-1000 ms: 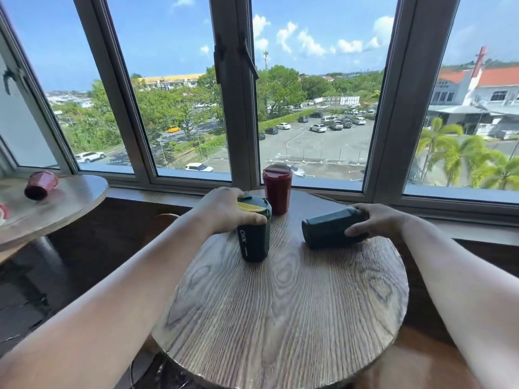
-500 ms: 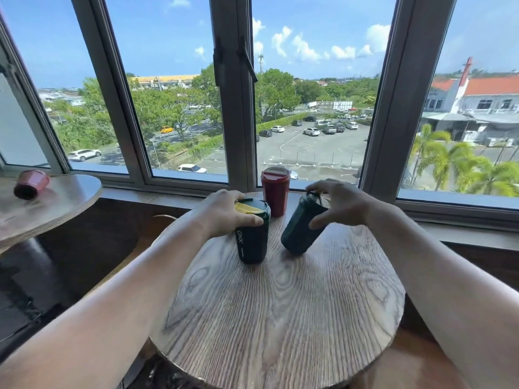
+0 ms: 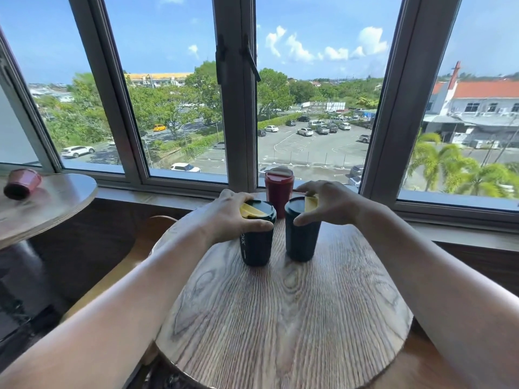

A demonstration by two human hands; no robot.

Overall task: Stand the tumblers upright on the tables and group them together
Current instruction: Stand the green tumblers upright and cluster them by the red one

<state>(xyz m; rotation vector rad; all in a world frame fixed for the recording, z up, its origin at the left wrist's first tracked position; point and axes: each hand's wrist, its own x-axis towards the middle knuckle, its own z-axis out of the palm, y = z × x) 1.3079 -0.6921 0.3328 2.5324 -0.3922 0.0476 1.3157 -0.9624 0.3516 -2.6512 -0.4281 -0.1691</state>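
Observation:
Two dark green tumblers with yellow lid tabs stand upright side by side on the round wooden table (image 3: 283,318). My left hand (image 3: 230,217) grips the top of the left green tumbler (image 3: 257,248). My right hand (image 3: 328,204) holds the top of the right green tumbler (image 3: 302,237), fingers around its lid. A dark red tumbler (image 3: 279,189) stands upright just behind them, near the window. Another red tumbler (image 3: 21,183) lies on its side on a second wooden table (image 3: 56,203) at far left.
A window frame (image 3: 237,108) and sill run along the table's far edge. A wooden chair back (image 3: 151,234) sits in the gap between the two tables, with dark floor below.
My right hand has lifted the right green tumbler from lying on its side, through a tilt, to upright beside the left one. My left hand stays on the left tumbler.

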